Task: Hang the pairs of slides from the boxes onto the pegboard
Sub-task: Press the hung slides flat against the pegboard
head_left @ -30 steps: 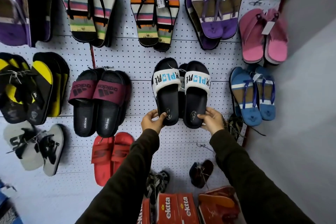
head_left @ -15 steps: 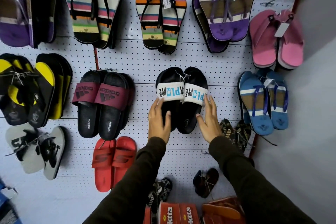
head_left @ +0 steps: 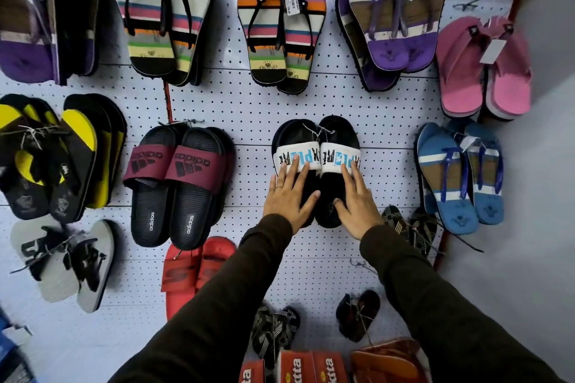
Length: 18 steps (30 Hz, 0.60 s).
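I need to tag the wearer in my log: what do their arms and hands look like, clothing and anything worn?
Both arms are covered to the wrist by long dark brownish-olive sleeves of plain fabric, with no markings visible. The hands are bare, without gloves. The left hand carries a thin ring on one finger; the right hand shows no ring or watch.

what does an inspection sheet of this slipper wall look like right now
surface: white pegboard, nearly full
job's things: black slides with white bands hanging mid-board; red boxes at bottom edge
clutter: maroon adidas slides, red slides, blue flip-flops hang nearby
grippers: left hand and right hand lie flat and open on the slides
cables: nothing seen
surroundings: grey wall at right
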Motion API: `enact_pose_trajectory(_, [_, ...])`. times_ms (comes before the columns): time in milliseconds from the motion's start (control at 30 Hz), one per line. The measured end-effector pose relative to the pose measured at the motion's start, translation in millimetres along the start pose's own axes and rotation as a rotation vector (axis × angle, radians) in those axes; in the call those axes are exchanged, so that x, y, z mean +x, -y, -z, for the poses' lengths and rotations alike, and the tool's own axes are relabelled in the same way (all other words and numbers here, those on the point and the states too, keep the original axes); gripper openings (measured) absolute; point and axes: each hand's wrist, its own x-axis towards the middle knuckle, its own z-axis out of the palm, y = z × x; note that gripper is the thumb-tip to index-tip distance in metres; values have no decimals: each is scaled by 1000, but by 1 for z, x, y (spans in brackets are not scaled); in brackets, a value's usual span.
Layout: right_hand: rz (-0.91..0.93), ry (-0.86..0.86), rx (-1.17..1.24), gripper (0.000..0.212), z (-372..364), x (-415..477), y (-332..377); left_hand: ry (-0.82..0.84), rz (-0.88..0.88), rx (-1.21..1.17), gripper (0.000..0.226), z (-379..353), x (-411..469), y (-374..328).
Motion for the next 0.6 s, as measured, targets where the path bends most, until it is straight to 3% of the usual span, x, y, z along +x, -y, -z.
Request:
enact_pose_trajectory(233, [79,-276,245,58,-18,-10,52,-243,-67,-85,62,34,-34,21])
enact_pose_trajectory(433, [239,-100,332,63,-63,-8,132,-375,-53,3,56,85,-70,91])
enact_pose_trajectory(600, [380,16,222,71,-96,-4,200,-414,119,79,58,117,-97,167])
